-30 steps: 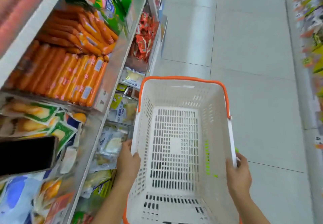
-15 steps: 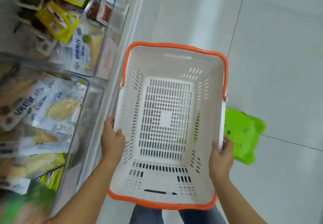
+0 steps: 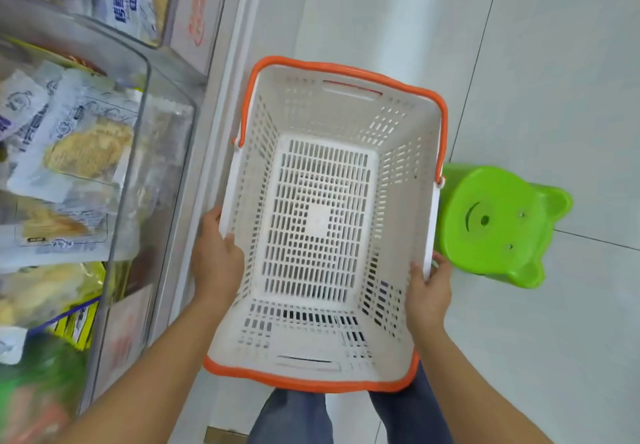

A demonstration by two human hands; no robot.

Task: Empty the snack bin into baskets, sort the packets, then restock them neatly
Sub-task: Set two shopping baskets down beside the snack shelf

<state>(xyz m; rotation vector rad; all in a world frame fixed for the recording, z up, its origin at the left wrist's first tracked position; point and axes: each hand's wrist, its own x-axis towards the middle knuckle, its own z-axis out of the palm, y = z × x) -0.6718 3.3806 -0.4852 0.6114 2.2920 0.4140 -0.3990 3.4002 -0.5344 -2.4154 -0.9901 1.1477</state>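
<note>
I hold a white slotted shopping basket (image 3: 320, 222) with orange handles above the floor, and nothing lies in it. My left hand (image 3: 216, 258) grips its left rim, thumb over the edge. My right hand (image 3: 429, 288) grips the right rim the same way. To the left, a clear plastic snack bin (image 3: 138, 153) on the shelf holds several white and pale packets (image 3: 79, 146) of dried snacks. A second clear bin (image 3: 156, 4) behind it holds more packets.
A green bear-shaped plastic stool (image 3: 498, 225) stands on the pale tiled floor just right of the basket. The white shelf front (image 3: 221, 104) runs along the basket's left side. Yellow and green packets (image 3: 69, 326) lie lower left. My legs show below the basket.
The view has tipped down from the upper shelves to the lower bins and floor. The basket has come lower and nearer the shelf front, and the green stool has come into sight.
</note>
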